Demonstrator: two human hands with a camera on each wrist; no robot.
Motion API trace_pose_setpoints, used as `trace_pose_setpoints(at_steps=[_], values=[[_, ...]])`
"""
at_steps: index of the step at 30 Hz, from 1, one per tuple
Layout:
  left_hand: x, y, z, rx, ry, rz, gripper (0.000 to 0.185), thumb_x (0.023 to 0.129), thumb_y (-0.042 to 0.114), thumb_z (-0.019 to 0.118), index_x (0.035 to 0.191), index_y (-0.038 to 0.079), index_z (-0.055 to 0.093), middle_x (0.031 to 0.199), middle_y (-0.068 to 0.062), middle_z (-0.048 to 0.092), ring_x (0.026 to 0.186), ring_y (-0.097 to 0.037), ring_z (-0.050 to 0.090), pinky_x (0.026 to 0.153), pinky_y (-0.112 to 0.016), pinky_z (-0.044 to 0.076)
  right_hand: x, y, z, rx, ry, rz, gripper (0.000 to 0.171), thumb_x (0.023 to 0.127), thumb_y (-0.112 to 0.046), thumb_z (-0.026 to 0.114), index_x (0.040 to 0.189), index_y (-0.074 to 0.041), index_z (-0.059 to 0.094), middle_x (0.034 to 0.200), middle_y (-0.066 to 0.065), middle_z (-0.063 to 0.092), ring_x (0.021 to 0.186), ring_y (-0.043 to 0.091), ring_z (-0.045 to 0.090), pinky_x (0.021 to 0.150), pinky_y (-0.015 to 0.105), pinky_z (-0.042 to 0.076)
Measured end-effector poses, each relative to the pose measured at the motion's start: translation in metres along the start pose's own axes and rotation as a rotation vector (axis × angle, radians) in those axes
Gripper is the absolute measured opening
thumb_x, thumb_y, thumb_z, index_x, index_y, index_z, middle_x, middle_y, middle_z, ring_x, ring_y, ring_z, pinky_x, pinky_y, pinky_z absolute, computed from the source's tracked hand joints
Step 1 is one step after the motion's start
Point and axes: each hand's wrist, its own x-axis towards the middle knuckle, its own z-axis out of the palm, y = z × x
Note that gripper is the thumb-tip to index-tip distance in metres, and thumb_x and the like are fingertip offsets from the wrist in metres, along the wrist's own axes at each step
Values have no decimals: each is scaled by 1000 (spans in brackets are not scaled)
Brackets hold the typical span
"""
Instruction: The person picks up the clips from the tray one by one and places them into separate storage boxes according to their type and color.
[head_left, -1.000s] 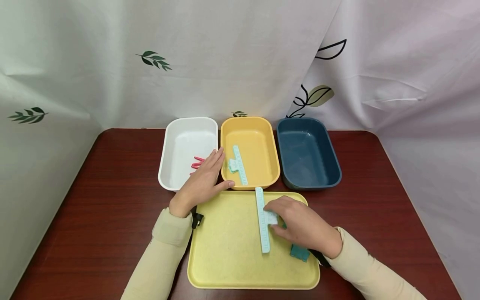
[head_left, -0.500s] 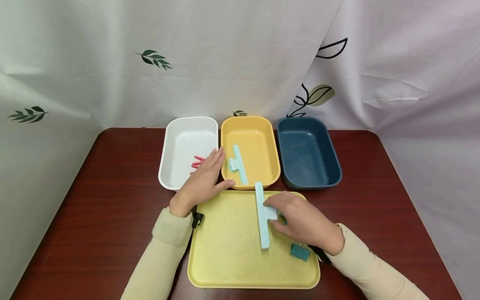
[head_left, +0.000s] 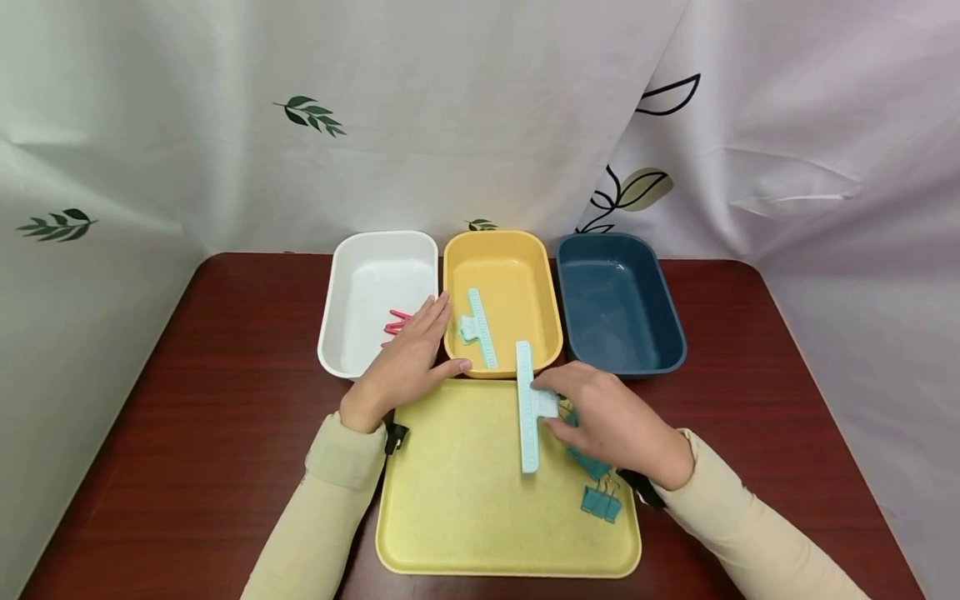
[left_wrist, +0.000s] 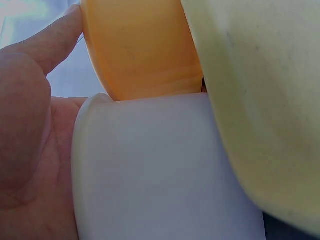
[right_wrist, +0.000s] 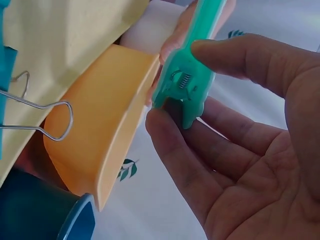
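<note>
My right hand (head_left: 611, 421) pinches a long pale-blue bag clip (head_left: 527, 417) by its handle, above the yellow tray (head_left: 457, 500). In the right wrist view the clip (right_wrist: 185, 75) looks green, with a metal spring between thumb and fingers. Teal binder clips (head_left: 602, 503) lie on the tray by that hand, some partly hidden under it. My left hand (head_left: 405, 362), fingers straight, rests over the near rims of the white bin (head_left: 330, 325) and the orange-yellow bin (head_left: 525, 300). A similar bag clip (head_left: 482, 329) lies inside the orange-yellow bin.
Red-pink clips (head_left: 396, 326) lie in the white bin, partly covered by the left hand. A dark blue bin (head_left: 615, 312) stands at the right end of the row. Behind the dark red table (head_left: 225, 375) hangs a pale curtain (head_left: 480, 125).
My right hand has lifted the bag clip and moved it away from me, its far end now overlapping the orange-yellow bin's near rim. More binder clips show beneath. The left hand stays put.
</note>
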Motion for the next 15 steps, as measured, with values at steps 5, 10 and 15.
trace_pose_setpoints(at_steps=[5, 10, 15], values=[[0, 0, 0, -3, -5, -4, 91, 98, 47, 63, 158, -4, 18, 168, -14, 10, 154, -30, 6, 122, -45, 15, 6, 2, -5, 14, 11, 33, 41, 82, -13, 84, 119, -5, 68, 114, 5, 69, 105, 20, 63, 87, 39, 54], [0, 0, 1, -3, 0, 1, 91, 97, 47, 63, 158, -5, 19, 168, -15, 10, 154, -30, 5, 122, -45, 15, 13, 7, -10, 21, 34, 54, 40, 82, -12, 83, 118, -5, 68, 114, 7, 68, 104, 21, 62, 85, 39, 55], [0, 0, 0, 0, 4, 7, 90, 98, 46, 63, 157, -5, 19, 167, -17, 12, 154, -30, 6, 122, -46, 15, 21, 16, -12, 41, 52, 61, 38, 83, -7, 81, 118, -3, 68, 115, 11, 67, 100, 21, 62, 78, 36, 56]])
